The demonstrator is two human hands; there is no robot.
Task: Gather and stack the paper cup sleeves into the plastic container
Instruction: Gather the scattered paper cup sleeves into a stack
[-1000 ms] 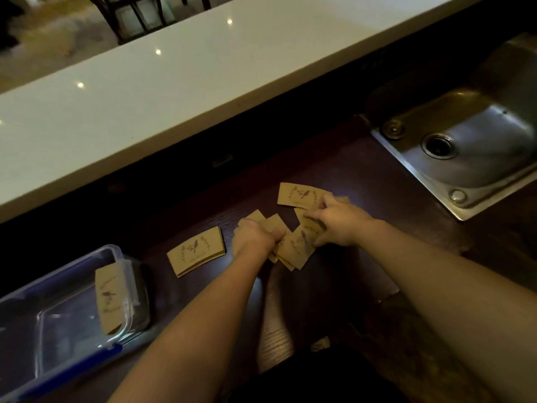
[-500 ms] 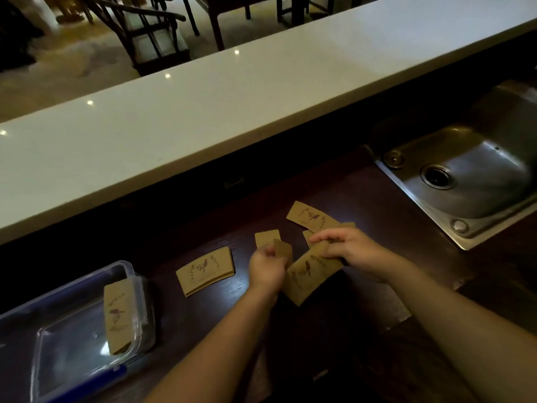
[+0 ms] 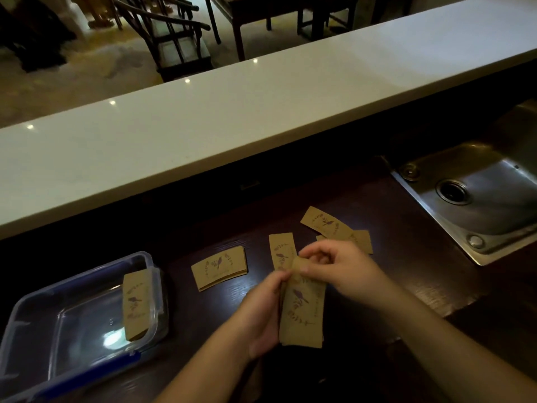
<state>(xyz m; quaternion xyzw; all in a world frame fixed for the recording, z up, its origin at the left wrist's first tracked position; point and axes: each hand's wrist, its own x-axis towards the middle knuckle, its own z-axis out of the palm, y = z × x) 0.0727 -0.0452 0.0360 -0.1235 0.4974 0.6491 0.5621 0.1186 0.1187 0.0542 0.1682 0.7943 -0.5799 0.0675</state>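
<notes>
Both hands hold a small stack of brown paper cup sleeves (image 3: 303,312) printed with a purple bird, lifted above the dark wooden counter. My left hand (image 3: 261,315) grips the stack's left edge; my right hand (image 3: 334,266) pinches its top end. Loose sleeves lie on the counter: one (image 3: 219,267) left of my hands, one (image 3: 281,250) just behind them, and others (image 3: 325,223) overlapping further right. The clear plastic container (image 3: 37,330) with blue clips sits at the lower left, with one sleeve (image 3: 135,306) leaning against its right inner wall.
A steel sink (image 3: 488,199) is set into the counter at the right. A raised white bar top (image 3: 232,117) runs across behind the work surface. Beyond the bar top stand dark wooden chairs (image 3: 174,39) and a table.
My hands have gathered sleeves off the counter into one stack, turned it upright and drawn it towards me. The camera view has tilted up.
</notes>
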